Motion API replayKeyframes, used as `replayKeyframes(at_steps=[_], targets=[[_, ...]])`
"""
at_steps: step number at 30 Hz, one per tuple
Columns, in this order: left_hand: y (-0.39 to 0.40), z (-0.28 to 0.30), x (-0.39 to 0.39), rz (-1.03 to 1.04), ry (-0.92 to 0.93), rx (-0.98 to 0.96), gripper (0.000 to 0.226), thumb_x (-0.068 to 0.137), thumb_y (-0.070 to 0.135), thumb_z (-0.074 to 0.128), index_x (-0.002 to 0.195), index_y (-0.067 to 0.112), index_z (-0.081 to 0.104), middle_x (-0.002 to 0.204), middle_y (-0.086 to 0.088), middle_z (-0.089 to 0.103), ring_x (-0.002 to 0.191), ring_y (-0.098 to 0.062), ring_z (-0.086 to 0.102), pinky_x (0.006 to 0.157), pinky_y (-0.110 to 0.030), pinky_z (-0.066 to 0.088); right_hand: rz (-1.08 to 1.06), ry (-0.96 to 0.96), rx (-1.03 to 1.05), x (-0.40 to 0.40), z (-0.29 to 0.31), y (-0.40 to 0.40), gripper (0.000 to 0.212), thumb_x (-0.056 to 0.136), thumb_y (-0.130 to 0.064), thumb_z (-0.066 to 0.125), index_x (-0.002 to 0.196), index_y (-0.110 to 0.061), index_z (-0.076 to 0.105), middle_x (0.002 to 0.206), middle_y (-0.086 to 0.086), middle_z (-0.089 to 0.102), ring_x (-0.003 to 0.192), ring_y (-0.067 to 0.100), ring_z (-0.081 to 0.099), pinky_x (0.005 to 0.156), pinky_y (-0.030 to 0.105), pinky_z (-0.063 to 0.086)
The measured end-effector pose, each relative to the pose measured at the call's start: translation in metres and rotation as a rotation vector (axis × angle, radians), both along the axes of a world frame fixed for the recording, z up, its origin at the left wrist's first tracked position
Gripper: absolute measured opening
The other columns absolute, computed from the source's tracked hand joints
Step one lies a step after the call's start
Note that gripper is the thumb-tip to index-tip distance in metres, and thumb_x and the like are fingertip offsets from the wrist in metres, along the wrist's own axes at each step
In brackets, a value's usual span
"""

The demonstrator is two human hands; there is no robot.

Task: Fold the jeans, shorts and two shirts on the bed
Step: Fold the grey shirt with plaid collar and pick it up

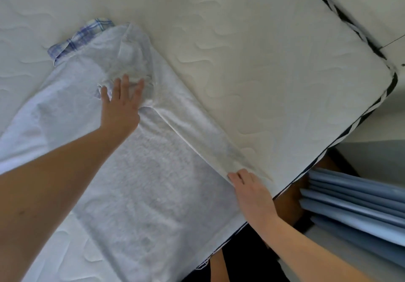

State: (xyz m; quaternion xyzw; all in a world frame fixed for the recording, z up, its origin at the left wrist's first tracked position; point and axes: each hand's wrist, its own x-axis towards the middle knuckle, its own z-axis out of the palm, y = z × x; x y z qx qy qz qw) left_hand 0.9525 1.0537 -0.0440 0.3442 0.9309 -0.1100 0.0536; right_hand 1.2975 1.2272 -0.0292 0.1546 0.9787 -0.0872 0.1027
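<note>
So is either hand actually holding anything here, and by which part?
The left hand lies flat, fingers straight, on the white shirt near its folded-in sleeve, holding nothing. The right hand rests at the folded side edge; a pinch cannot be told.
</note>
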Motion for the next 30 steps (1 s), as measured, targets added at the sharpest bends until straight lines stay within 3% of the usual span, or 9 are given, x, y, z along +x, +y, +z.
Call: replayKeyframes(at_steps=[3, 5, 7, 9, 12, 17, 23, 26, 30], targets=[[0.012, -0.006, 0.047, 0.186, -0.023, 0.355, 0.06, 0.082, 0.016, 0.056, 0.139, 0.003, 0.041, 0.13, -0.028, 0.048, 0.113, -0.044, 0.05, 0.089, -0.05, 0.04, -0.018, -0.043, -0.048, 0.01, -0.003, -0.015, 0.055, 0.058, 0.0, 0.079, 0.11, -0.013, 0.066, 0.092, 0.007, 0.059, 0.074, 0.024, 0.059, 0.055, 0.032, 0.054], [0.029, -0.01, 0.074, 0.511, -0.309, 0.62, 0.037, 0.092, 0.023, 0.054, 0.122, 0.002, 0.049, 0.109, -0.018, 0.058, 0.098, -0.038, 0.059, 0.075, -0.038, 0.046, -0.019, -0.049, -0.086, 0.017, -0.004, -0.017, 0.057, 0.061, 0.003, 0.074, 0.116, -0.011, 0.064, 0.094, 0.008, 0.059, 0.078, 0.027, 0.059, 0.059, 0.036, 0.055], [0.048, -0.014, 0.089, 0.886, -0.688, 0.713, 0.037, 0.098, 0.037, 0.053, 0.106, 0.001, 0.058, 0.088, -0.01, 0.068, 0.081, -0.03, 0.069, 0.064, -0.032, 0.051, 0.002, -0.049, -0.105, 0.023, -0.005, -0.018, 0.058, 0.063, 0.004, 0.073, 0.118, -0.01, 0.063, 0.096, 0.008, 0.058, 0.08, 0.027, 0.058, 0.065, 0.036, 0.055], [0.062, -0.02, 0.097, 1.04, -0.974, 0.77, 0.036, 0.096, 0.039, 0.059, 0.089, 0.004, 0.065, 0.078, -0.01, 0.071, 0.07, -0.023, 0.07, 0.065, -0.034, 0.058, 0.03, -0.028, -0.107, 0.026, -0.005, -0.018, 0.06, 0.061, 0.002, 0.077, 0.119, -0.009, 0.063, 0.098, 0.008, 0.059, 0.082, 0.026, 0.059, 0.07, 0.034, 0.056], [0.072, -0.028, 0.1, 1.119, -1.047, 0.878, 0.014, 0.094, 0.021, 0.065, 0.089, 0.009, 0.061, 0.089, -0.012, 0.069, 0.069, -0.019, 0.067, 0.062, -0.031, 0.058, 0.036, 0.01, -0.139, 0.028, -0.006, -0.02, 0.067, 0.052, 0.003, 0.084, 0.115, -0.006, 0.065, 0.097, 0.009, 0.062, 0.079, 0.025, 0.06, 0.069, 0.032, 0.056], [0.059, -0.033, 0.096, 1.095, -0.771, 0.885, 0.017, 0.096, 0.026, 0.059, 0.102, 0.011, 0.055, 0.099, -0.009, 0.066, 0.075, -0.025, 0.073, 0.067, -0.041, 0.062, 0.066, 0.018, -0.107, 0.041, -0.011, -0.023, 0.063, 0.057, -0.003, 0.081, 0.116, -0.011, 0.064, 0.096, 0.006, 0.062, 0.079, 0.025, 0.061, 0.071, 0.034, 0.055], [0.057, -0.027, 0.114, 1.11, -1.193, 0.907, 0.028, 0.088, 0.019, 0.073, 0.112, 0.011, 0.061, 0.106, -0.006, 0.072, 0.081, -0.018, 0.075, 0.062, -0.029, 0.06, 0.104, -0.025, -0.142, 0.061, -0.018, -0.033, 0.054, 0.065, -0.008, 0.08, 0.117, -0.012, 0.064, 0.096, 0.004, 0.063, 0.083, 0.025, 0.063, 0.077, 0.035, 0.056], [0.059, -0.022, 0.127, 1.097, -1.381, 0.807, 0.038, 0.083, 0.01, 0.077, 0.116, 0.011, 0.06, 0.106, -0.004, 0.073, 0.082, -0.015, 0.075, 0.061, -0.026, 0.058, 0.079, 0.1, -0.138, 0.065, -0.018, -0.03, 0.028, 0.078, -0.018, 0.072, 0.106, -0.014, 0.068, 0.087, 0.003, 0.063, 0.078, 0.025, 0.061, 0.073, 0.037, 0.054], [0.059, -0.019, 0.157, 1.067, -1.543, 0.749, 0.035, 0.082, 0.009, 0.077, 0.113, 0.014, 0.06, 0.108, -0.004, 0.074, 0.09, -0.017, 0.074, 0.067, -0.027, 0.059, -0.443, 0.218, -0.207, 0.075, -0.021, -0.005, 0.032, 0.088, -0.02, 0.046, 0.115, -0.015, 0.062, 0.106, 0.004, 0.061, 0.096, 0.024, 0.056, 0.083, 0.038, 0.043]])
